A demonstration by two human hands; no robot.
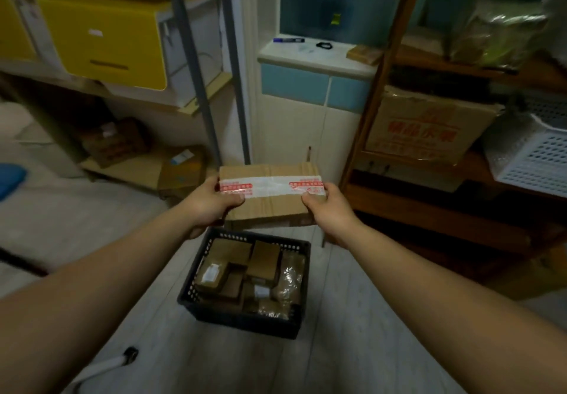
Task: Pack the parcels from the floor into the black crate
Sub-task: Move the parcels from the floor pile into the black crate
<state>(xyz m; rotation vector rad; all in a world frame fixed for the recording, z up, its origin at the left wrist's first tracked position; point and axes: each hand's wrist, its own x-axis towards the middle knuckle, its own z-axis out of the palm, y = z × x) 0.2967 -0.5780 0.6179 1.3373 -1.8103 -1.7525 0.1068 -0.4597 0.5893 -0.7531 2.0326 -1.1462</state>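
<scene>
Floor [352, 317]; left hand [211, 202], right hand [325, 206] hold parcel [270, 209] above black crate [245, 323] rim.

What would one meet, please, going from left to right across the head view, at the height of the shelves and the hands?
Yellow storage box → left hand → taped cardboard parcel → right hand → red-printed cardboard carton → white perforated basket.

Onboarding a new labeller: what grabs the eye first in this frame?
The taped cardboard parcel at centre, held at its ends by the left hand and right hand. Just below it in view, the black crate already holds small brown parcels.
</scene>
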